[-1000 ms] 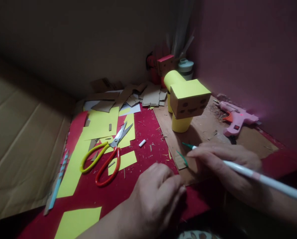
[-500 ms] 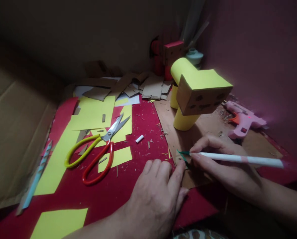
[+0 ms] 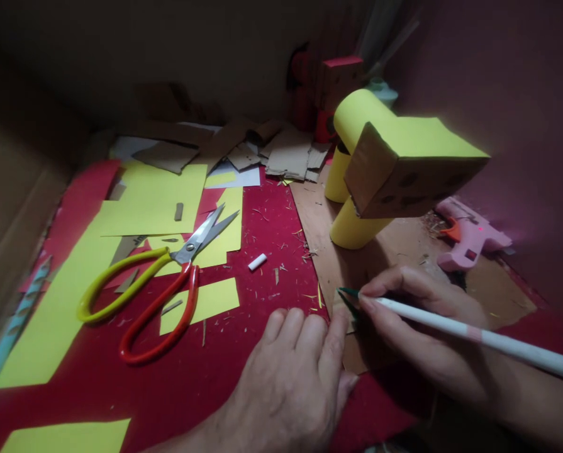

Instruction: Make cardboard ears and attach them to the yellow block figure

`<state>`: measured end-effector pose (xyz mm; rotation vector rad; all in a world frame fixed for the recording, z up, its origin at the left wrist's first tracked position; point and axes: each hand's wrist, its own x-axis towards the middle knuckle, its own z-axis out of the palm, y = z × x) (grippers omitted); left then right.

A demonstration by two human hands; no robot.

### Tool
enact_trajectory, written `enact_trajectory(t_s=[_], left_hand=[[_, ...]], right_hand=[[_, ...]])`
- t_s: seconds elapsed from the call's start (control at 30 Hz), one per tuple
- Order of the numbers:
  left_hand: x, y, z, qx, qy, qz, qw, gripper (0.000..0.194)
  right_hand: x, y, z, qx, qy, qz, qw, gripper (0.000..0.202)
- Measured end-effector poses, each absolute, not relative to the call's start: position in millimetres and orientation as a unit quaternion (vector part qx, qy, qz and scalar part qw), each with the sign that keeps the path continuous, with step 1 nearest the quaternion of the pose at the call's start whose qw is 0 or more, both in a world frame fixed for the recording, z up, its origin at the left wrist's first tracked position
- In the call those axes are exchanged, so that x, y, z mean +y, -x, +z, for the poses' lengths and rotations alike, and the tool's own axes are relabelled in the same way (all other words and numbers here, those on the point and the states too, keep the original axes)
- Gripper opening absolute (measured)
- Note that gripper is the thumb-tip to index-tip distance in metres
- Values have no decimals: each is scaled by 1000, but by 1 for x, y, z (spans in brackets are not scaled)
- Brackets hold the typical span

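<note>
My right hand (image 3: pixel 418 314) pinches a white marker (image 3: pixel 455 327) near its dark green tip, which touches a small piece of cardboard (image 3: pixel 341 308) bearing a green mark. Beside it, my left hand (image 3: pixel 295 371) has its fingertips down on that piece, fingers bent and close together. Whether the left fingers grip the piece's edge is hard to see. Just behind the hands stands a figure (image 3: pixel 441 135) with yellow paper on top, yellow tube legs and a cardboard face. A white cap (image 3: pixel 257 262) lies on the red cloth (image 3: pixel 253 327) left of the hands.
Scissors (image 3: pixel 190 247) with yellow and red handles lie spread among yellow papers (image 3: pixel 163 189) on the left. A pink glue gun (image 3: pixel 474 236) rests at the right. Cardboard scraps (image 3: pixel 288 151) and a pink-topped figure (image 3: pixel 342 75) are at the back. A striped blue stick (image 3: pixel 14 327) is far left.
The view has shifted closer, so the scissors and papers appear farther left and the yellow figure larger. Both hands stay at the cardboard piece, the marker still in my right hand.
</note>
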<state>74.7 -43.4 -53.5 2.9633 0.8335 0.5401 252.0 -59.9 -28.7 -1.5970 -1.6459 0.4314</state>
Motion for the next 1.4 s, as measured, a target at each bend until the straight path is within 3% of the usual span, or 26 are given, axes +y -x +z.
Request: enact_trajectory(t_s=[0.8,1.4], left_hand=[[-42,-78,-56,267,-946,177,-49,40],[-43,-78,-58,267,-944,183,-57,42]], right_hand=[[-57,-251,-28,-685,639,129,325,9],[-59,-252,-29,-688,633,123,331,13]])
